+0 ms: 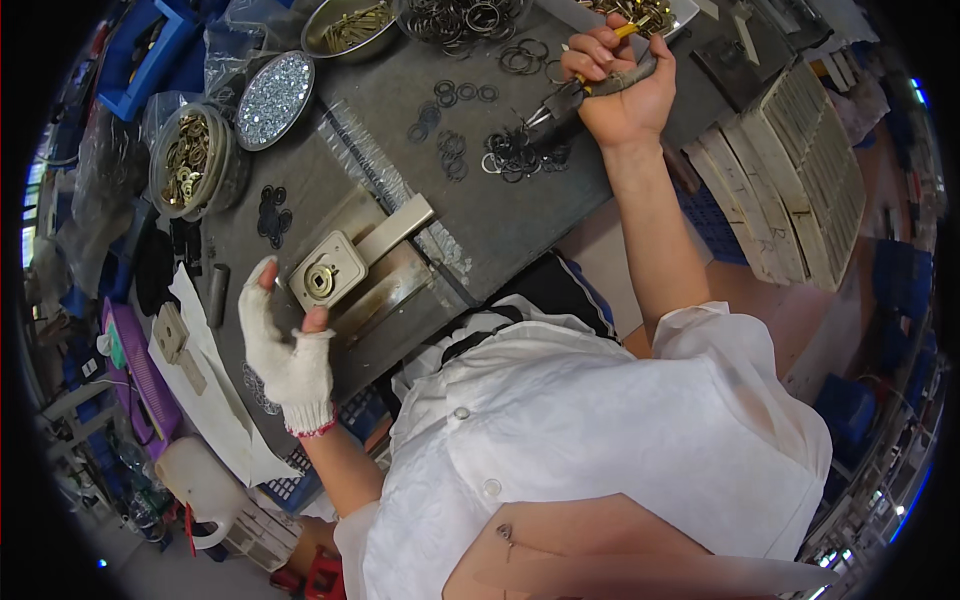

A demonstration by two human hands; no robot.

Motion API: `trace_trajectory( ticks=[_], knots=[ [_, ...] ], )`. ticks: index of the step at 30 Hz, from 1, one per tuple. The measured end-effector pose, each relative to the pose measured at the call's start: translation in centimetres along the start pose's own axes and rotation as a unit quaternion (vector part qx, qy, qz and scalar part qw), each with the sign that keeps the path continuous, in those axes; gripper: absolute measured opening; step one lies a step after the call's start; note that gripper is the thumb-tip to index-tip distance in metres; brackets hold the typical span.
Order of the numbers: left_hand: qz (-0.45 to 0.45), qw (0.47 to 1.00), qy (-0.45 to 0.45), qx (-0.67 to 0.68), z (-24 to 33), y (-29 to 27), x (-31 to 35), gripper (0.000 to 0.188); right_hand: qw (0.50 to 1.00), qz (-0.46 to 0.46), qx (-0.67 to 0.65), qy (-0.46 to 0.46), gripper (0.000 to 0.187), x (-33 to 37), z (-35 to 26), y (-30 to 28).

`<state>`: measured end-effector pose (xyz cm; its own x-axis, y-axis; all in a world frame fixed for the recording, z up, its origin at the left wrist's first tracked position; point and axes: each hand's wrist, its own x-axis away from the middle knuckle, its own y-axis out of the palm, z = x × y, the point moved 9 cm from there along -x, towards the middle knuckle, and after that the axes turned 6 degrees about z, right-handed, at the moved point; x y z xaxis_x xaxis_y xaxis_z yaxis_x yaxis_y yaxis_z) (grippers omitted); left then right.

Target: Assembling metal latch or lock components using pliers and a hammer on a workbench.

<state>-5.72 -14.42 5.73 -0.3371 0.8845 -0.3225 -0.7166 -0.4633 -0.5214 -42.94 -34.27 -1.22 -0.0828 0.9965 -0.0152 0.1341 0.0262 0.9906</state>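
A worker's gloved left hand (288, 350) steadied a metal door-handle plate (330, 275) near the left of the grey surface (520, 215), its grip resting on the plate's edge. The bare right hand (620, 85), grip clenched, held pliers (575, 95) over loose dark rings (515, 155). Bowls of brass parts (190, 160) stood far left.

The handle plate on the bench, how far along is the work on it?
Done: the handle plate lies face up with a ring-shaped part seated in its round hole. In hand: the gloved left hand steadies its edge, while the right hand holds pliers over the loose rings, tips at the pile. Left: no ring can be seen in the tips, and many rings lie unused.
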Motion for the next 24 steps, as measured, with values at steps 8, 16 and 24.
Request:
trace_trajectory(
  ticks=[8, 16, 24],
  knots=[
    [-0.081, 0.990, 0.063, -0.095, 0.6, 3.3, -0.6, 0.058, 0.939, -0.161, 0.300, 0.053, 0.067, 6.3, 8.0, 5.9],
    [-0.134, 0.987, -0.011, -0.091, -0.4, 3.6, -1.2, 0.059, 0.951, -0.099, 0.288, 0.056, 0.082, 6.6, 8.5, 4.8],
    [-0.129, 0.989, -0.023, -0.066, -0.6, 3.7, -0.9, 0.060, 0.954, -0.061, 0.282, 0.081, 0.078, 5.9, 9.0, 2.1]
  ],
)
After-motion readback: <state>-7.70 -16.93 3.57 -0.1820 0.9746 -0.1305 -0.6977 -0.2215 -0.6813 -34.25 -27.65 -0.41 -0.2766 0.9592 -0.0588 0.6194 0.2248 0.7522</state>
